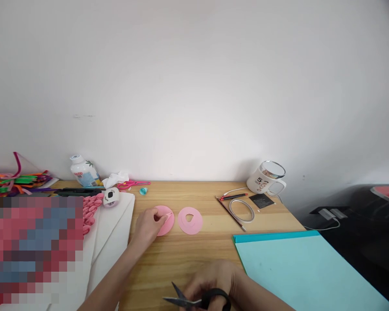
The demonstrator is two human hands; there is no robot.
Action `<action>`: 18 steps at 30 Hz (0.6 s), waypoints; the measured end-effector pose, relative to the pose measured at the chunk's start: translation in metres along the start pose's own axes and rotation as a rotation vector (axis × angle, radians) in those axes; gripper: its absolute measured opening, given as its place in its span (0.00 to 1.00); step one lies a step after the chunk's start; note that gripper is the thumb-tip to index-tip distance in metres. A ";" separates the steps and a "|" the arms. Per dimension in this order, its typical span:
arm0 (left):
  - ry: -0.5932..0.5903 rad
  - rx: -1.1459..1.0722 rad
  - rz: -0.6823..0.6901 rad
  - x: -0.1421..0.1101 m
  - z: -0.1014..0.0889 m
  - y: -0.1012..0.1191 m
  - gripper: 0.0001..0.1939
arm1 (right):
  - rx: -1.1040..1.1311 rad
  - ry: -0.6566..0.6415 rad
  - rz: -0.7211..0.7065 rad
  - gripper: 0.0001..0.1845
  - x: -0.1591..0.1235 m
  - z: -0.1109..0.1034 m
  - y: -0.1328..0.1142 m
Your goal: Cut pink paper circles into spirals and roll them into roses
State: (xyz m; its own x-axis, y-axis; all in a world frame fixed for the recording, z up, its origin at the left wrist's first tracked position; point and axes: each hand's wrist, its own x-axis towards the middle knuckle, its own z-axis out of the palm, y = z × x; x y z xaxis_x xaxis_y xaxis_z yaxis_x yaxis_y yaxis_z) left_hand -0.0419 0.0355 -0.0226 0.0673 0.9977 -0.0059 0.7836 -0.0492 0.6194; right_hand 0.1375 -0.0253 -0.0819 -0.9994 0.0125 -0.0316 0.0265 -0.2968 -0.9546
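My left hand (148,225) is over a pink paper disc (169,224), its thumb and fingers pinched on a small pink paper piece (167,217). Just right of it lies a pink paper ring (194,226), a round sheet with an opening in its middle. Low in the view, my right hand (215,278) grips a pair of scissors (188,301) with black handles. Their blades are spread apart and point left, away from the paper.
A light blue sheet (298,263) covers the desk's front right. Behind it are a pencil (231,214), a coiled white cable (230,211) and a white mug (262,179). White paper (112,242), pink scissors (134,184), a white bottle (84,172) and colourful pipe cleaners (19,181) are leftward.
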 end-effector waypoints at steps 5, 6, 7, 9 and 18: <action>0.011 -0.065 -0.040 0.002 0.001 -0.002 0.19 | -0.031 -0.004 0.061 0.35 -0.004 -0.003 -0.003; 0.015 -0.091 -0.041 0.002 0.002 -0.002 0.19 | -0.051 -0.011 0.065 0.35 -0.004 -0.002 -0.006; 0.018 -0.117 -0.038 0.002 0.002 -0.003 0.19 | -0.066 -0.009 0.057 0.34 -0.004 -0.001 -0.009; 0.021 -0.153 -0.025 0.001 0.002 -0.003 0.19 | -0.070 0.024 0.020 0.33 -0.004 0.004 -0.017; 0.673 -0.252 0.084 -0.016 0.002 0.002 0.12 | 0.231 0.567 -0.244 0.25 0.001 0.024 -0.023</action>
State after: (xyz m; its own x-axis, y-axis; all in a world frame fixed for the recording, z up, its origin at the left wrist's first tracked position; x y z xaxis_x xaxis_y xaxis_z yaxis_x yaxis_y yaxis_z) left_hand -0.0399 0.0192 -0.0229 -0.3375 0.8075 0.4837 0.6204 -0.1956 0.7595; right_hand 0.1358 -0.0411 -0.0528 -0.8087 0.5873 -0.0338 -0.2673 -0.4181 -0.8682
